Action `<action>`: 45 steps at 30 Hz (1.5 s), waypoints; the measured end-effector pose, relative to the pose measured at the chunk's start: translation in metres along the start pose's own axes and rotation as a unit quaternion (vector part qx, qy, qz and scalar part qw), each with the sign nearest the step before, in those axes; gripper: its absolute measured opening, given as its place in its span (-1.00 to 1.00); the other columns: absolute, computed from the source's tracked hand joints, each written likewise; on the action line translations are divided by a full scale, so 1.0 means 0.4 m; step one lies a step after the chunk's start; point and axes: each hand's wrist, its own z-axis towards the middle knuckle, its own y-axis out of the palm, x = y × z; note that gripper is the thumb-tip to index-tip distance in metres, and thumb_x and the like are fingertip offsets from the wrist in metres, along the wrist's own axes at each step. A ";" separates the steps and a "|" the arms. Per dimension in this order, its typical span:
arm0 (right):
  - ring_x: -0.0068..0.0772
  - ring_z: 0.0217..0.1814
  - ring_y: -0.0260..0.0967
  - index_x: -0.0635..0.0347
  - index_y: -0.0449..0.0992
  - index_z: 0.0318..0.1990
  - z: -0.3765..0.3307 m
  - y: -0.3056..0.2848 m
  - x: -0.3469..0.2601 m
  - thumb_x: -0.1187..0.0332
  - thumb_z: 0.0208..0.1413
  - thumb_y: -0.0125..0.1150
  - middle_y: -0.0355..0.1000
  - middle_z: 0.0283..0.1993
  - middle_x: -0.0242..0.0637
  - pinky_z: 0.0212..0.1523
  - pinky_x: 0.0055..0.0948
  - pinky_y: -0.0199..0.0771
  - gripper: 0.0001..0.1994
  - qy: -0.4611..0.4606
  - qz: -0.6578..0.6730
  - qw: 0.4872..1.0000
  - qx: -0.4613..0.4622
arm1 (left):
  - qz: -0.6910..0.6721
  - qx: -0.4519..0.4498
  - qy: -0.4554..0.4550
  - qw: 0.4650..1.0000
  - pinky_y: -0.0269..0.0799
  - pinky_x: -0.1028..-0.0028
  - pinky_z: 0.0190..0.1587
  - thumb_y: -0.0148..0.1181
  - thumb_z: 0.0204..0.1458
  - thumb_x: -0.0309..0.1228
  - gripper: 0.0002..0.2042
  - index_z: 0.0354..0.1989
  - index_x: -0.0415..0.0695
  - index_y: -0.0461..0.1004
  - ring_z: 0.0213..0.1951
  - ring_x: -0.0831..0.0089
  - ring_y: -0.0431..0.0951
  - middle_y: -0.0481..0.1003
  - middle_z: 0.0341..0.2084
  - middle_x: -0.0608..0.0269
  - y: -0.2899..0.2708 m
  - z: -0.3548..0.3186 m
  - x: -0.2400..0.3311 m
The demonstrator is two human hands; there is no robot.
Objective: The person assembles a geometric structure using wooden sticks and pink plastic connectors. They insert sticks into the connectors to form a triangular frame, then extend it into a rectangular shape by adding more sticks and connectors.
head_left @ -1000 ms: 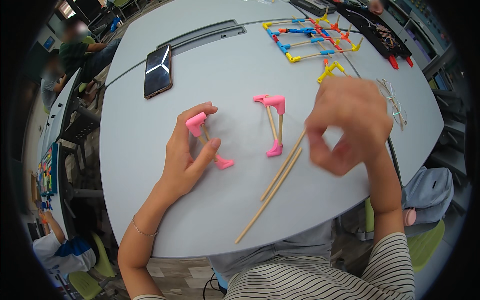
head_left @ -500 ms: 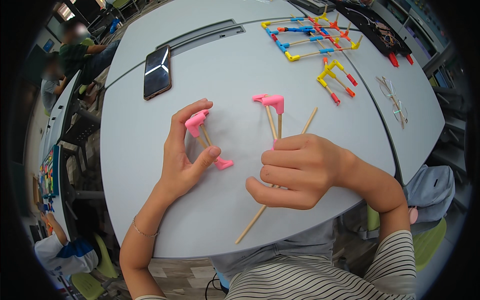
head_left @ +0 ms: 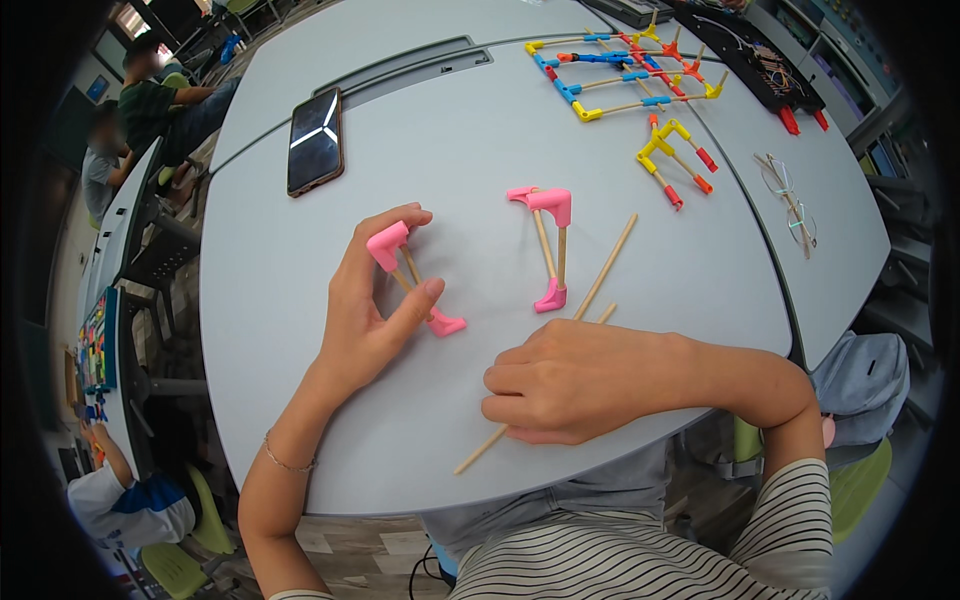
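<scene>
1. Fingertips of the left hand (head_left: 365, 320) pinch a pink piece (head_left: 412, 278): index finger on its upper pink connector, thumb against the wooden stick just above the lower connector. The piece lies on the grey table (head_left: 300, 400), left of the second pink piece.
2. Right hand (head_left: 580, 380) lies knuckles up on the table, fingers curled together over loose sticks (head_left: 600, 280); whether they grip the sticks cannot be told. One stick end pokes out below the hand toward the table's near edge; the other ends run up and right past the second pink piece.
3. Second pink piece (head_left: 548, 245), two sticks joined by pink connectors at top and bottom, lies untouched just above the right hand, between the two hands.
4. Phone (head_left: 316, 140), dark and face up, lies well up and left of the second pink piece.
5. Frame (head_left: 625, 75) of sticks with blue, yellow and red connectors lies far up and right of the second pink piece; a small yellow-and-red piece (head_left: 675, 160) lies just below that frame.
6. Glasses (head_left: 790, 205) rest to the right of the second pink piece, near the table's right edge.
7. Other people sit at the far left, well apart.
</scene>
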 end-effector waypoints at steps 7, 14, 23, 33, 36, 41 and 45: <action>-0.19 -0.45 0.45 0.32 0.44 -0.50 0.001 -0.002 -0.005 0.43 -0.07 0.19 0.39 -0.53 -0.22 -0.45 -0.25 0.45 -0.87 0.018 -0.017 0.999 -0.032 | -0.007 0.025 -0.011 1.000 0.23 0.29 0.25 0.10 0.16 -0.48 -0.61 0.18 -0.21 0.30 0.17 0.30 0.39 0.40 0.12 0.10 -0.003 0.002 -0.013; -0.27 -0.49 0.43 0.22 0.40 -0.52 -0.003 -0.050 0.011 0.42 -0.16 0.26 0.36 -0.55 -0.28 -0.50 -0.30 0.43 -0.86 0.028 -0.023 0.994 0.101 | -0.091 0.061 -0.027 0.994 0.20 0.25 0.28 -0.25 0.36 -0.31 -0.67 0.08 -0.29 0.31 0.13 0.26 0.41 0.44 0.02 0.05 -0.003 0.002 -0.006; -0.48 -0.62 0.43 0.13 0.41 -0.45 -0.002 -0.060 0.009 0.51 -0.12 0.31 0.42 -0.61 -0.42 -0.56 -0.53 0.38 -0.85 0.128 0.037 0.972 0.194 | -0.213 0.117 -0.028 0.970 0.24 0.15 0.27 -0.33 0.36 -0.20 -0.63 -0.06 -0.24 0.34 0.11 0.19 0.45 0.48 -0.15 0.04 -0.020 0.007 -0.029; -0.23 -0.57 0.47 0.29 0.45 -0.42 0.011 -0.050 0.002 0.46 0.01 0.25 0.45 -0.61 -0.23 -0.47 -0.37 0.48 -0.89 0.179 0.168 0.957 0.155 | -0.265 0.167 -0.050 0.948 0.28 0.15 0.25 -0.32 0.38 -0.19 -0.62 -0.07 -0.26 0.34 0.04 0.22 0.47 0.46 -0.20 0.05 0.014 -0.005 -0.006; -0.24 -0.54 0.49 0.31 0.47 -0.38 0.013 -0.046 0.004 0.46 0.04 0.25 0.46 -0.58 -0.21 -0.45 -0.37 0.49 -0.89 0.189 0.188 0.954 0.139 | -0.262 0.179 -0.059 0.946 0.29 0.16 0.24 -0.31 0.39 -0.18 -0.62 -0.07 -0.26 0.34 0.04 0.24 0.47 0.46 -0.20 0.05 0.012 -0.005 -0.006; -0.25 -0.49 0.51 0.32 0.49 -0.35 0.016 -0.037 0.000 0.44 0.08 0.25 0.49 -0.54 -0.18 -0.42 -0.38 0.50 -0.89 0.201 0.216 0.945 0.142 | -0.248 0.173 -0.060 0.951 0.28 0.17 0.24 -0.30 0.38 -0.17 -0.62 -0.06 -0.25 0.34 0.04 0.26 0.46 0.46 -0.19 0.06 0.015 -0.005 -0.007; -0.24 -0.49 0.51 0.32 0.49 -0.36 0.018 -0.032 0.000 0.44 0.09 0.25 0.49 -0.53 -0.18 -0.41 -0.36 0.49 -0.88 0.205 0.218 0.944 0.140 | -0.226 0.178 -0.064 0.956 0.27 0.18 0.25 -0.29 0.38 -0.17 -0.62 -0.05 -0.24 0.34 0.04 0.28 0.45 0.46 -0.19 0.07 0.017 -0.009 0.000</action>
